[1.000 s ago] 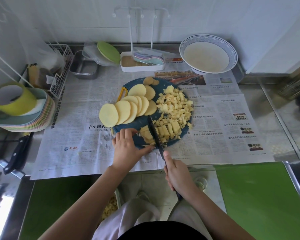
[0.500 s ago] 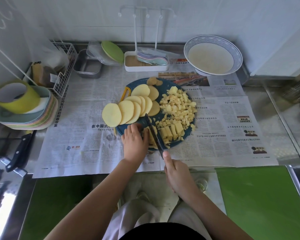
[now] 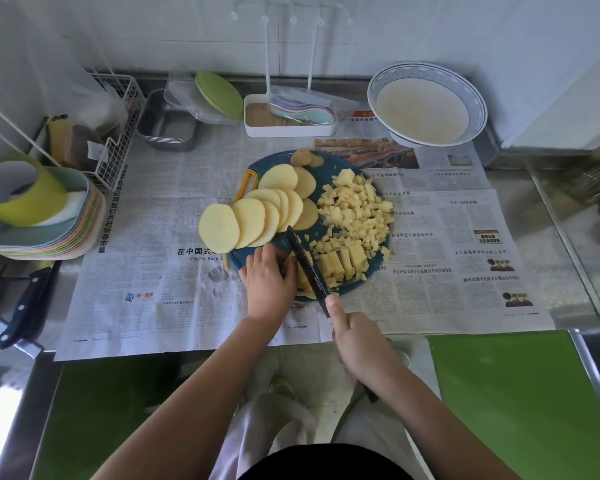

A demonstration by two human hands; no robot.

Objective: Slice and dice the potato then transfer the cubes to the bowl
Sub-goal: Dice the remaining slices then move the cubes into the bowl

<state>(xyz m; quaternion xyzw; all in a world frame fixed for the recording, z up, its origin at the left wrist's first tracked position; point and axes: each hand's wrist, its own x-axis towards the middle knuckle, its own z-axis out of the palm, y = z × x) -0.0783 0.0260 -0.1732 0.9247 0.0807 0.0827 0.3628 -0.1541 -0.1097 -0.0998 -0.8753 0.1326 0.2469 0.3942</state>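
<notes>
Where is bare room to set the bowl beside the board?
Bare newspaper right of the board, in front of the bowl; also left, between the potato slices and the plate stack. The board itself and the back wall row are crowded.

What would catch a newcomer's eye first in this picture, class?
The blue board sits at the centre, fanned slices on its left, cubes heaped on its right. At its near edge the right hand holds a black knife beside the left hand, which holds strips.
</notes>
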